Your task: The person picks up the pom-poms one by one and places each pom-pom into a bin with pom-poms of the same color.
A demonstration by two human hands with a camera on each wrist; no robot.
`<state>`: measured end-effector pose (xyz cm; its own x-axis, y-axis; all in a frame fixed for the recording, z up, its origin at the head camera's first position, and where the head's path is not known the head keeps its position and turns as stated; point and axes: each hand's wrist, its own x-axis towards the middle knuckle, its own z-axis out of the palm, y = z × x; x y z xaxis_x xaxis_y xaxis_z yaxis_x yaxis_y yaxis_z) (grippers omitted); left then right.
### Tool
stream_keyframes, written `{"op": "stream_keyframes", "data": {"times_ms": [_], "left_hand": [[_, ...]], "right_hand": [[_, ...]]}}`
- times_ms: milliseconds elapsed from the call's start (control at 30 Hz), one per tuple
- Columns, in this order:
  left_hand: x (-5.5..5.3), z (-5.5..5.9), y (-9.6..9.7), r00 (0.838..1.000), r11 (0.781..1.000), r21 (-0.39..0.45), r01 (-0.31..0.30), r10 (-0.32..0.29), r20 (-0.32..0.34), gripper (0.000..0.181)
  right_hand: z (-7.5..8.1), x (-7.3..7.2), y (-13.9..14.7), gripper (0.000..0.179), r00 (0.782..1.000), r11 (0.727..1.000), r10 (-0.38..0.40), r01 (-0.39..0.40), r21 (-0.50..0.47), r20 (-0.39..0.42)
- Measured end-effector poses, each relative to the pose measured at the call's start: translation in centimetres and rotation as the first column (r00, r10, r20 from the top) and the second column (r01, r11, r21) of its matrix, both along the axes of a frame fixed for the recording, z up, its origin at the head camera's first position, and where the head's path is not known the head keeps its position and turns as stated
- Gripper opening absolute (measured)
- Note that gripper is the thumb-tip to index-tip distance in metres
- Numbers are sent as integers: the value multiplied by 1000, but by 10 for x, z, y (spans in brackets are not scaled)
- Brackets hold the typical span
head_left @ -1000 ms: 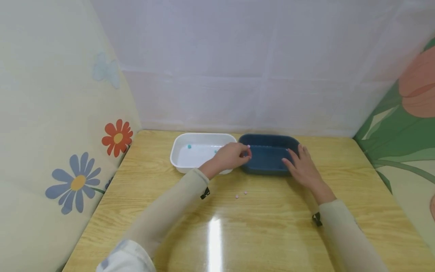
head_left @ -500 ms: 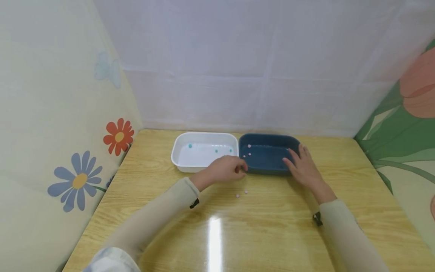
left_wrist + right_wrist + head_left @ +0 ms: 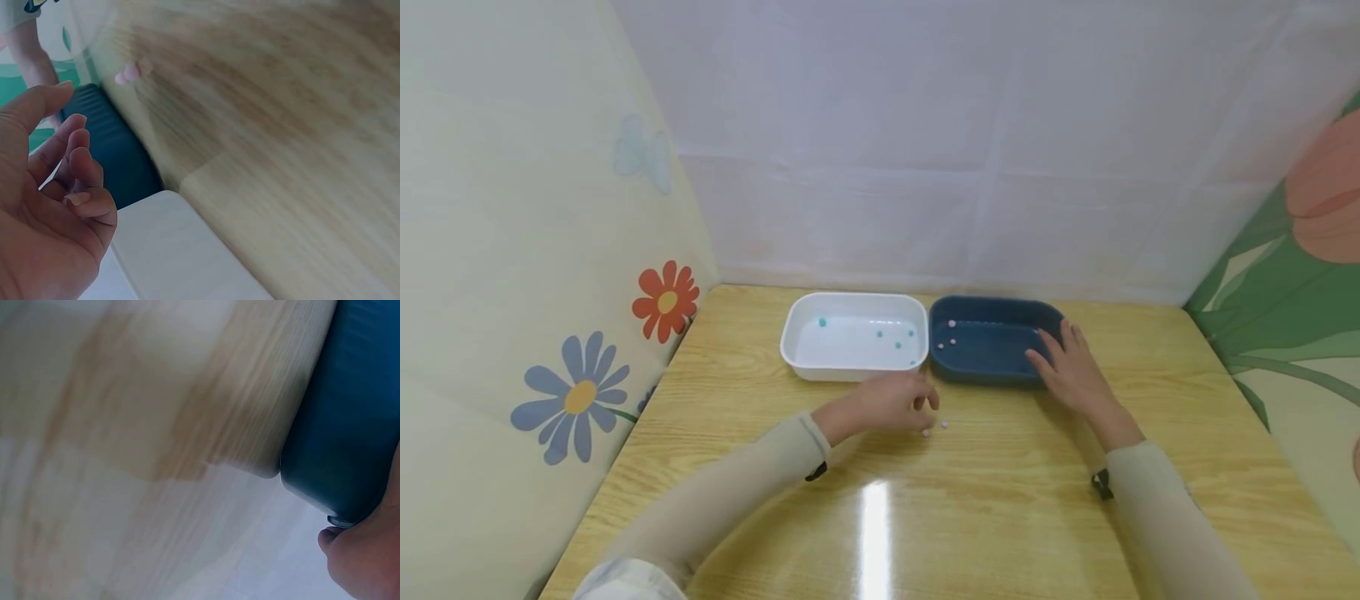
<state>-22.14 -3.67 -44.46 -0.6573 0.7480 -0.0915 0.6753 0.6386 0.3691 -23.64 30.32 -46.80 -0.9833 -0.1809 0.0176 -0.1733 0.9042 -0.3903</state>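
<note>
My left hand (image 3: 895, 402) hovers low over the table in front of the white tray (image 3: 850, 372), its fingers loosely bent. In the left wrist view, thumb and fingertips stand apart with nothing between them. Right by those fingertips lie two small pink balls (image 3: 945, 424) on the wood, also seen as pink balls (image 3: 128, 73) in the left wrist view. My right hand (image 3: 1075, 371) rests on the right end of the dark blue tray (image 3: 988, 377), fingers spread over its rim. In the right wrist view, the hand (image 3: 369, 556) partly covers the tray's corner.
Several small teal balls (image 3: 880, 334) lie in the white tray. Inside the blue tray, near its left end, are three pink balls (image 3: 952, 323). Both trays stand side by side near the back edge of the wooden table (image 3: 1000, 500), before a white cloth wall (image 3: 850, 167).
My left hand has moved from over the blue tray back toward me, down to the two pink balls. A pink ball it held has been let go. The right hand stays put.
</note>
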Motion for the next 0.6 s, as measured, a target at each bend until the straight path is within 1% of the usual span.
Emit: {"op": "stream_keyframes", "data": {"times_ms": [133,200,300,467,600], "left_hand": [[4,-3,-2,1000,1000,-13,-3,3,3,27],[5,-3,-2,1000,1000,-20,-9,9,14,27],[8,-3,-3,1000,999,-35,-5,5,14,25],[9,-6,-3,1000,998,-57,21,-22,-14,24],[10,-8,-3,999,997,-71,25,-27,-22,24]], "right_hand": [[-1,-1,1,78,1000,1000,6,-6,-2,-3],[-2,-1,1,78,1000,1000,7,-7,0,-2],[-3,-2,2,79,1000,1000,5,-5,3,3],[-2,-1,1,79,1000,1000,4,-4,6,5],[-1,0,0,78,1000,1000,6,-6,1,4]]}}
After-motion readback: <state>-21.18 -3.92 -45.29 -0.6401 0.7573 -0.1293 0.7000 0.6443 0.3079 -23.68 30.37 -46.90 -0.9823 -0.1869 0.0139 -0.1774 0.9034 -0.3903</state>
